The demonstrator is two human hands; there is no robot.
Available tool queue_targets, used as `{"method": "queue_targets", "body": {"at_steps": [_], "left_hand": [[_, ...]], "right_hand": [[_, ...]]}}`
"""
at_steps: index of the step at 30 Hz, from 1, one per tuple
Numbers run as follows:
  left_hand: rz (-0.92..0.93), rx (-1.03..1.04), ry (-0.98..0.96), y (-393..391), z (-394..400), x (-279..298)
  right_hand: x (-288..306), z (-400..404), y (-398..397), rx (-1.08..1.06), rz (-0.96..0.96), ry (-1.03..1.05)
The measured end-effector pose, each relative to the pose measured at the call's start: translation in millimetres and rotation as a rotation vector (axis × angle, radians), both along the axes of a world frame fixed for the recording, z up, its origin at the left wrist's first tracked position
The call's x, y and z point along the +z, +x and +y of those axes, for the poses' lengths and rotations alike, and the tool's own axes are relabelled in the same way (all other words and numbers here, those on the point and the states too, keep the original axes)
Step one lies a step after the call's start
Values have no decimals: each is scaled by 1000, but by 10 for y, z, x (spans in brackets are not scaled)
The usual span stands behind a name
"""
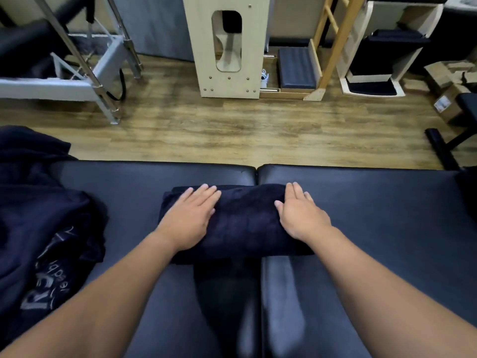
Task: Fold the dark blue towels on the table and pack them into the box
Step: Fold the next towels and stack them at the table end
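A folded dark blue towel (242, 220) lies across the seam of the black padded table (374, 218), near its far edge. My left hand (188, 218) rests flat on the towel's left part with straight fingers. My right hand (300, 214) lies flat on its right end, fingers straight and pointing away from me. A heap of unfolded dark blue towels (44, 228) with pale lettering sits on the table at the left. No box for packing is clearly in view.
Beyond the table's far edge is wooden floor (232, 127). A pale wooden cabinet (227, 47), a wooden ladder frame (333, 47) and a metal-framed bench (77, 73) stand at the back. Cardboard boxes (449, 86) lie on the floor at the far right.
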State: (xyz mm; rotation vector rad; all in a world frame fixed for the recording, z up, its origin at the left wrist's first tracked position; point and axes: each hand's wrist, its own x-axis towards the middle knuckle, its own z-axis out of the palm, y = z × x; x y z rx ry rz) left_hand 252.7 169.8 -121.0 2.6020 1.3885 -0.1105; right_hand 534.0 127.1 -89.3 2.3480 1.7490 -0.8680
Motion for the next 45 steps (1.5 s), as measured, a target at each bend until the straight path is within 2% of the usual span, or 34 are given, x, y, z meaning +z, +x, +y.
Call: {"method": "queue_targets", "body": {"at_steps": [3, 5, 8, 11, 13, 16, 20, 23, 30, 35, 45], "left_hand": [[211, 264, 8, -223, 71, 130], [157, 453, 31, -236, 6, 279], [-80, 612, 81, -190, -177, 433], [-88, 706, -223, -163, -336, 359], [-98, 758, -373, -217, -381, 259], [-230, 762, -433, -262, -346, 231], [-621, 849, -588, -281, -359, 381], [-764, 907, -670, -270, -461, 494], [-795, 879, -786, -123, -913, 570], [-775, 772, -781, 239, -1361, 506], [-673, 599, -766, 1471, -2109, 350]], "right_hand": [[79, -97, -83, -70, 0, 89], [119, -203, -85, -161, 33, 194], [127, -307, -59, -264, 161, 214], [132, -290, -30, -257, 246, 141], [148, -244, -41, -218, 237, 112], [142, -195, -66, -164, 181, 78], [174, -301, -56, -149, 151, 83], [178, -542, -41, -187, 163, 117], [204, -1313, 94, -244, 126, 112], [220, -2011, 359, -337, 100, 101], [218, -3170, 1339, -515, 63, 123]]}}
